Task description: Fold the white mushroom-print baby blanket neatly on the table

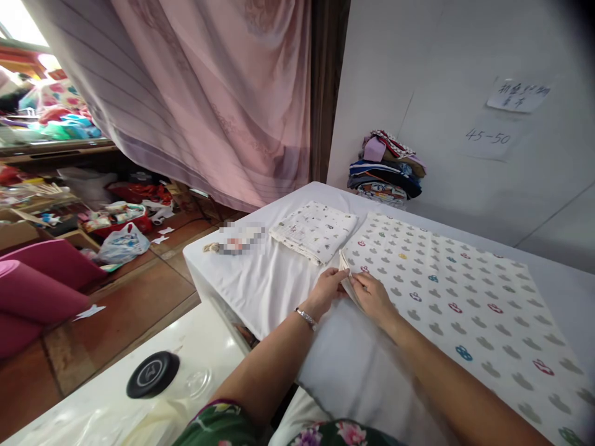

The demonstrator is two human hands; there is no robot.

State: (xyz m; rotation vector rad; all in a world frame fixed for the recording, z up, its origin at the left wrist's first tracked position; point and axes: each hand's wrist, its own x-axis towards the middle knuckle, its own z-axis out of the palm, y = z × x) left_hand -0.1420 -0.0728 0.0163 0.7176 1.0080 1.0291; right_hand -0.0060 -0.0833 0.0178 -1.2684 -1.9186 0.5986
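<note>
A white cloth printed with grey animal shapes and a few coloured ones (446, 285) lies spread over the right part of the table. Its near left corner is lifted and gathered between my hands. My left hand (329, 288) pinches that corner, and a bracelet circles the wrist. Right beside it, my right hand (370, 296) grips the cloth's edge with fingers closed. Just beyond my hands sits a folded white cloth with small prints (316, 229). The bottom of the lifted edge is partly hidden behind my fingers.
A white-covered table (251, 285) carries the cloths, with a small blurred-out item (239, 238) at its left. A lower white surface (106, 390) holds a round black lid (153, 373). Folded clothes (387, 167) are piled by the wall. Pink curtain (223, 93) hangs behind.
</note>
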